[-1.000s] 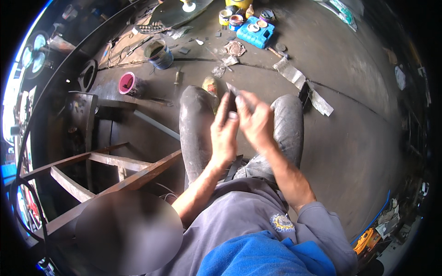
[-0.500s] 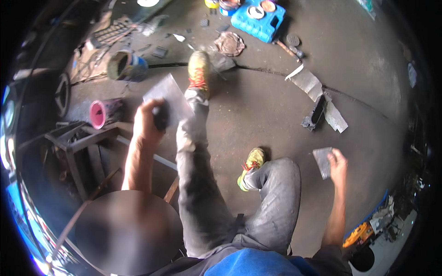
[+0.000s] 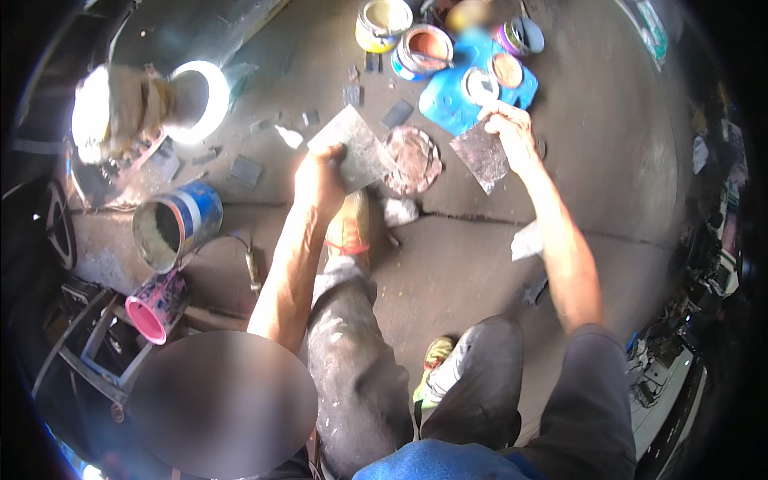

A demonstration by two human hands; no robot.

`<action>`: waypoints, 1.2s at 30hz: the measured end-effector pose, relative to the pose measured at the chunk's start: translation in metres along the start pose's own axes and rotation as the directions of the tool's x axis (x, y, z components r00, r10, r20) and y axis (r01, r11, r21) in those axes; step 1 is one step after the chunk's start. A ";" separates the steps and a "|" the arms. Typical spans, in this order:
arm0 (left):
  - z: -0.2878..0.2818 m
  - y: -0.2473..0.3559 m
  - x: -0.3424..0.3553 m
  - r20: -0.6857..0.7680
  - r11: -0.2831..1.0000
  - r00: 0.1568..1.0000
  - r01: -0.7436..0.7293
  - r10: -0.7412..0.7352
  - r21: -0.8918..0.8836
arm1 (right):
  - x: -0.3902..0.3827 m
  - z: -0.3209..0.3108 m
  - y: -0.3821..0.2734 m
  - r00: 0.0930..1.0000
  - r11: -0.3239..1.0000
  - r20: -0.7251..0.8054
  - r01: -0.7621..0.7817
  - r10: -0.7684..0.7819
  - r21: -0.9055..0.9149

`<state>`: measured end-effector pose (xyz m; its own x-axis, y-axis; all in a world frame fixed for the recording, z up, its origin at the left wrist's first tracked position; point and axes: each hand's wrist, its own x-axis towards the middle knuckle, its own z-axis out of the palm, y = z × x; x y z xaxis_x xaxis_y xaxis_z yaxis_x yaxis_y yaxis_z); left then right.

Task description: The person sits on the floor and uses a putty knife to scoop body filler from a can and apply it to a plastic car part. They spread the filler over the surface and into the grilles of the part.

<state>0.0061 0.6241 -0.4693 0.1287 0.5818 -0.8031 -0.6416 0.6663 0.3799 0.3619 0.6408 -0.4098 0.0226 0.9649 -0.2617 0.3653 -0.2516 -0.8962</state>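
Observation:
My left hand (image 3: 318,182) is closed on a flat, square grey plate (image 3: 358,150), held out above my left shoe. To its right, my right hand (image 3: 512,130) pinches a thin, square dark-grey sheet (image 3: 482,162) by its upper corner. The sheet hangs tilted in front of a blue plastic case (image 3: 452,102). On the case stand an open tin with a pale rim (image 3: 480,85) and a round tin with brownish contents (image 3: 506,70). Plate and sheet are apart. A crumpled brown round piece (image 3: 413,162) lies on the floor between them.
Open paint cans, one yellow (image 3: 384,26) and one with orange-brown contents (image 3: 424,53), stand behind the case. At left lie a blue bucket (image 3: 198,210) and a pink-lined bucket (image 3: 152,308), beside a metal frame (image 3: 104,352). A blurred oval hides the lower left.
My right hand has swung forward and inward with the thin sheet, from the far right to the blue case. My left hand has moved slightly right with the plate. The view has shifted forward.

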 end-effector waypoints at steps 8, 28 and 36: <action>0.016 0.056 0.086 0.129 0.974 0.966 -0.225 0.222 0.008 | 0.139 0.062 0.056 0.855 0.928 -0.368 -0.363 0.366 0.081; -0.004 0.062 0.099 0.073 0.949 0.950 -0.308 0.303 0.065 | 0.162 0.050 0.008 0.974 0.770 -0.115 0.081 -0.197 -0.632; 0.057 0.076 0.089 0.030 0.953 0.956 -0.288 0.292 -0.092 | 0.158 0.000 0.006 0.932 0.949 -0.282 0.146 -0.226 -0.280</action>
<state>0.0122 0.7527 -0.4860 -0.0418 0.7645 -0.6433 -0.7183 0.4246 0.5512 0.3675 0.7916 -0.4568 0.2006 0.9778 0.0597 0.6107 -0.0772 -0.7881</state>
